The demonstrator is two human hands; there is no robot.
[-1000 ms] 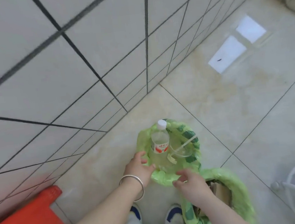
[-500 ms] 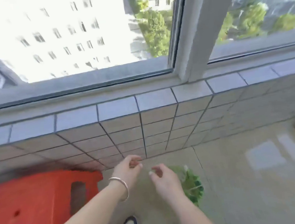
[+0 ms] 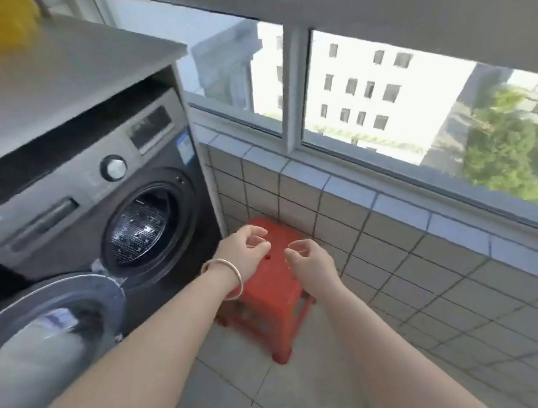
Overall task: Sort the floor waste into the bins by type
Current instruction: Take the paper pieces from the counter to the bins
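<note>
My left hand (image 3: 245, 252), with a silver bangle on the wrist, and my right hand (image 3: 310, 262) are both raised in front of me above a red plastic stool (image 3: 270, 293). Both hands hold nothing, with fingers loosely curled and apart. No bin, bag or piece of waste shows in the head view at this moment.
A dark grey washing machine (image 3: 64, 211) stands at the left, its round door (image 3: 41, 343) swung open toward me. A grey countertop (image 3: 36, 84) sits over it. A tiled low wall (image 3: 406, 253) with a window (image 3: 400, 92) runs along the right. Tiled floor (image 3: 287, 391) lies below.
The view has swung up and left from the green-bagged bins with the bottle to the washing machine and stool. Both hands let go of the bag rim and rose, empty.
</note>
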